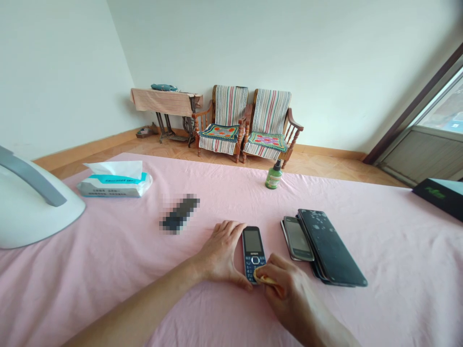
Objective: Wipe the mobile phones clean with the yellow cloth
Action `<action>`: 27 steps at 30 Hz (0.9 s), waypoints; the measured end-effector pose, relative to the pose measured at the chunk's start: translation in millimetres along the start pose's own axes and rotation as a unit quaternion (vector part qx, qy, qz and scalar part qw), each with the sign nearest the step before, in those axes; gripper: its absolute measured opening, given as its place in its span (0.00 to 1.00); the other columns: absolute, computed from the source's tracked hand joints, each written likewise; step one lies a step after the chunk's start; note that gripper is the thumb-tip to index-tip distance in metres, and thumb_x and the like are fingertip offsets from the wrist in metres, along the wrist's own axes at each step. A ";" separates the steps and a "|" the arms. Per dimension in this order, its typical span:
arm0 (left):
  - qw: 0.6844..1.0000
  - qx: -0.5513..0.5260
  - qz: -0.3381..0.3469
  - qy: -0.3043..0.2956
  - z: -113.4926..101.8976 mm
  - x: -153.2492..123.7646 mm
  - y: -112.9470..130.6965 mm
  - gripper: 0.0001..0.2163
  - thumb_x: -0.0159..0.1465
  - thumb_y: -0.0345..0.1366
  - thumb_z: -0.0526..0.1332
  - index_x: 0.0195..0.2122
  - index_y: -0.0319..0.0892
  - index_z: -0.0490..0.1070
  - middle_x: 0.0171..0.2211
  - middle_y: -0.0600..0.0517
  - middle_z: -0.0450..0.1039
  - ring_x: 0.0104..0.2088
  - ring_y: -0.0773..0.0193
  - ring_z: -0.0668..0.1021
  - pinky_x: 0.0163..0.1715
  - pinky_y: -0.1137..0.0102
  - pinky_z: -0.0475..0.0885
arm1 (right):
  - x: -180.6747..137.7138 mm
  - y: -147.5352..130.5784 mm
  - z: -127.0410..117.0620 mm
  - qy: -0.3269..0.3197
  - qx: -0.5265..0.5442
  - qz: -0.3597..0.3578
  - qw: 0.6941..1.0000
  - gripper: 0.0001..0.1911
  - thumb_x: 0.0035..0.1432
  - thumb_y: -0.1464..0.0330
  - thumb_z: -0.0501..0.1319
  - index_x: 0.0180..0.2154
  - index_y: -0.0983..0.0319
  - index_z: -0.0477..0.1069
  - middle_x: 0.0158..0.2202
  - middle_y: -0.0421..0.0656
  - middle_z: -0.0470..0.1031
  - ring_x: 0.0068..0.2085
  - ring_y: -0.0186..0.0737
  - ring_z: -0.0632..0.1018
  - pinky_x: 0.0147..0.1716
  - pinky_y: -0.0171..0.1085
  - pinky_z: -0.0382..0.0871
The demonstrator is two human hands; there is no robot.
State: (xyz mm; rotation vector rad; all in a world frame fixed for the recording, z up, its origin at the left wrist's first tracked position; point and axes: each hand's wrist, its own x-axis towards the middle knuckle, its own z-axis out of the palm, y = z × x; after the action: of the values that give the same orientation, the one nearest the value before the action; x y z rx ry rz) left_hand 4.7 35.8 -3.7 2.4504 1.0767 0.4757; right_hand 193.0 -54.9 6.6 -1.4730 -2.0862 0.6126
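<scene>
The right hand (289, 289) is lying nearest the lens, its fingers closed on a small yellow cloth (263, 278) and pressing it onto the lower end of a keypad phone (252, 248). The left hand (220, 255) is resting palm down just beside that phone, fingers loosely together and touching its left edge, bracing it rather than gripping it. The phone is lying face up on the pink-covered table (108, 274), between the two hands. Judgement: wiping is in progress on this unit, currently at the keys; its screen is looking clean (glare is making this uncertain). Just to the right, a pile of phones (325, 250) is lying apart from the hands, the top glass showing spots and so appearing unwiped. A spray bottle (274, 176) and a tissue pack (115, 182) are sitting further back.
</scene>
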 end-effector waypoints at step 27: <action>1.000 0.005 0.006 0.012 1.7 -2.1 -0.9 0.53 0.33 0.62 0.69 0.59 0.44 0.54 0.54 0.42 0.61 0.52 0.42 0.65 0.54 0.47 0.57 | 5.2 -3.2 -3.5 0.005 0.045 0.029 0.999 0.18 0.42 0.86 0.52 0.26 0.61 0.74 0.26 0.38 0.68 0.27 0.31 0.71 0.26 0.30 0.57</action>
State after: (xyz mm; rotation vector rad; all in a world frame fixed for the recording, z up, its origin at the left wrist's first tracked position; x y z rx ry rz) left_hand 3.6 34.3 -5.9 2.4676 1.0773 0.5071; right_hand 191.5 -50.6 12.0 -1.4872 -1.9867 0.7113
